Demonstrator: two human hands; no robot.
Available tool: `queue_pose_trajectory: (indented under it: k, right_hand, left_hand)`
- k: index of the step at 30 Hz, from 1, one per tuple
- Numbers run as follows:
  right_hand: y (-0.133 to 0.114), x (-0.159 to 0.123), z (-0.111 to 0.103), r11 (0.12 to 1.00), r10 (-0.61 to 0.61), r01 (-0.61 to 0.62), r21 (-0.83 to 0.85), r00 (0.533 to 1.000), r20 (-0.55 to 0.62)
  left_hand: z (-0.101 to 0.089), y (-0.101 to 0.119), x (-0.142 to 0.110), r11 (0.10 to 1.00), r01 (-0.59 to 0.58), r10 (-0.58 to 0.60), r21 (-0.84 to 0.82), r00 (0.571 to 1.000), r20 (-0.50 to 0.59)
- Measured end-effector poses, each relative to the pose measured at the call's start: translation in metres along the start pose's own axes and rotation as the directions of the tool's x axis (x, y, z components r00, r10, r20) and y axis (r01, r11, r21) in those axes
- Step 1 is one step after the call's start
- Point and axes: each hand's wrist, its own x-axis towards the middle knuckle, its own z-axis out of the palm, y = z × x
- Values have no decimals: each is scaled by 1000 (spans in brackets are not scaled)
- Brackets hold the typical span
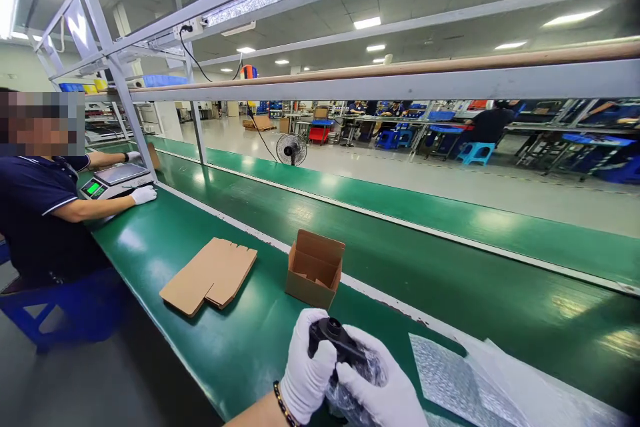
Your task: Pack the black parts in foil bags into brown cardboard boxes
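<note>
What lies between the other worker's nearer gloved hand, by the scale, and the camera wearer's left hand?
In the head view, flat brown cardboard lies between the worker's gloved hand and the left hand, with green tabletop on either side.

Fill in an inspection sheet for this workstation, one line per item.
Surface: green bench, shiny, with a white strip along it.
Job's things: black part, partly in clear film.
Clutter: flat cartons left of an open box; bubble sheets at the lower right.
Hands: left hand and right hand, both in white gloves, hold the part between them.
Cables: one black cord hangs from a socket on the frame; another runs down toward the fan.
Surroundings: co-worker beside a scale at the left; people at benches beyond.
</note>
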Motion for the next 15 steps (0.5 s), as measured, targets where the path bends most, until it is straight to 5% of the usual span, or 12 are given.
queue_pose_trajectory:
  k: [6,10,13,15]
  right_hand:
    - [-5,-8,8,999,-38,41,-31,997,71]
    - [-17,-1,7,966,-52,86,-243,989,142]
    - [-37,15,3,912,-76,164,-375,968,239]
    - [-54,31,3,891,-95,207,-404,956,279]
  left_hand:
    - [-6,12,8,988,-111,121,-107,988,96]
    - [-10,21,8,985,-106,119,-135,988,97]
    - [-21,27,24,983,-148,125,110,972,197]
    - [-34,29,47,888,-140,35,437,970,240]
